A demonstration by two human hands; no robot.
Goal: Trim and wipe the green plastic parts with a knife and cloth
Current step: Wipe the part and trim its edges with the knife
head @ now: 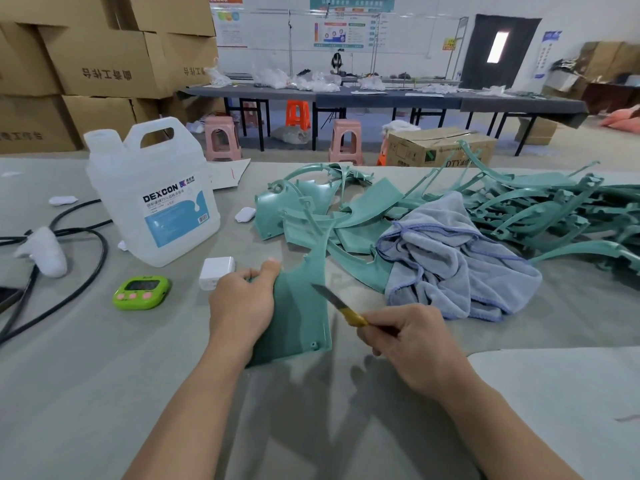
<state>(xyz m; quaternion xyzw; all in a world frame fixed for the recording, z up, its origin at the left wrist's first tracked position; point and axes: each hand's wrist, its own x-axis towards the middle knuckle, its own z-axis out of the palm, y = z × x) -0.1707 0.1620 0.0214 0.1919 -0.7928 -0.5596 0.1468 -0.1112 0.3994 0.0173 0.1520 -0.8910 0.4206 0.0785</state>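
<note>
Fingers of the left hand point(242, 303) wrap the left edge of a smooth, flat green plastic panel point(298, 318), thumb pressed on it; the right hand point(410, 342) pinches a yellow-handled knife point(338, 303), blade angled up-left over the panel's right edge. I read its long axis running away from the desk's near edge. Crumpled blue microfibre cloth point(450, 258) lies beyond the knife.
</note>
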